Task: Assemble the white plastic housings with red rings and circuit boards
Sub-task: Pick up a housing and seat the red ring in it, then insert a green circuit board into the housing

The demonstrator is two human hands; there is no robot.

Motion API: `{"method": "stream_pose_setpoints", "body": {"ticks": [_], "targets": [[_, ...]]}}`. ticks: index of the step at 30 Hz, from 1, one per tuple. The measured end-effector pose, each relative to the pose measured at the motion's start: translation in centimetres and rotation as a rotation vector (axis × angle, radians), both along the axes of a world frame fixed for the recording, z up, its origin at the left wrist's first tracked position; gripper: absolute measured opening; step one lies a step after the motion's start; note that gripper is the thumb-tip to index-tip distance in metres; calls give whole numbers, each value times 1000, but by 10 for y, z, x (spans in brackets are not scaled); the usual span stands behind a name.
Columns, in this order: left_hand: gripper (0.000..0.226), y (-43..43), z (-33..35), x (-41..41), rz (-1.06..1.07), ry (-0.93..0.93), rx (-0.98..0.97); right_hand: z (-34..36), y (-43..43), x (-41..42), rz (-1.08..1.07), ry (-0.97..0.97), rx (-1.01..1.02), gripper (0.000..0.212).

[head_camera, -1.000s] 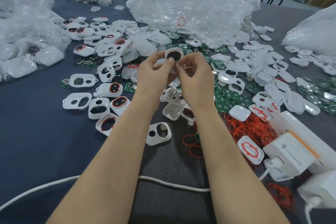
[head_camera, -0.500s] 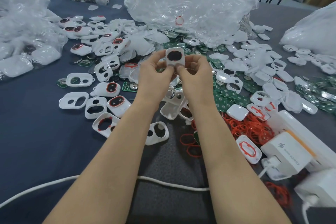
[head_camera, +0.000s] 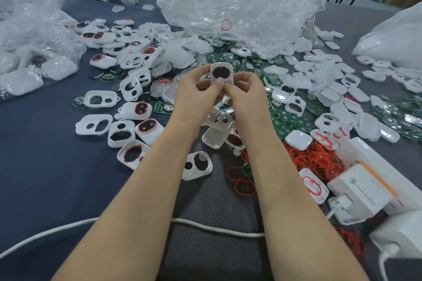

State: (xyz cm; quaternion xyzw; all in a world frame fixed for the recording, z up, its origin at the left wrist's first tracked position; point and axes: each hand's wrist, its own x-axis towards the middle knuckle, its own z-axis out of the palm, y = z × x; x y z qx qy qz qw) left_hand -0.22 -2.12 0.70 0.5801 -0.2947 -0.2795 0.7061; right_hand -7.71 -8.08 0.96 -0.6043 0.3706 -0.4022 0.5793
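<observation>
— Both thumbs have slid together onto the near end of the piece since a second ago, and the fingers have tucked in closer behind it.

— What are they holding?

— One white oval plastic housing, pinched between the left hand and the right hand and raised above the heap. Each hand grips its own side, with the thumbs pressing in front and the fingers curled behind.

— How does it lie?

— Its long axis runs straight away from the person, nearly upright. The big dark opening is at the far, upper end, and the small hole is at the near end, right by the thumb tips. The rim is too dark and blurred to tell whether a ring already sits in that opening.

— And the next parts?

— The loose red rubber rings are heaped to the right and nearer the body, so the right hand is the closer one. I'd judge it should reach while the left steadies the housing. The green circuit boards lie just beside the right wrist, on that same side. The finished white shells with red-rimmed windows sit well to the left on the dark blue tablecloth. A crumpled clear plastic bag lies beyond the hands.
</observation>
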Motion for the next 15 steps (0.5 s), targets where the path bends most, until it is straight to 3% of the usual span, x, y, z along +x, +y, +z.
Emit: {"method": "stream_pose_setpoints", "body": {"ticks": [6, 8, 11, 15], "targets": [[21, 4, 7, 13, 34, 97, 1, 15, -6, -19, 208, 61, -14, 11], [23, 9, 8, 23, 148, 111, 18, 18, -11, -26, 132, 112, -108, 8], [22, 14, 9, 35, 315, 163, 23, 11, -13, -26, -44, 417, -427, 14], [16, 10, 7, 34, 338, 174, 39, -6, -9, -4, 1, 863, -638, 29]]}}
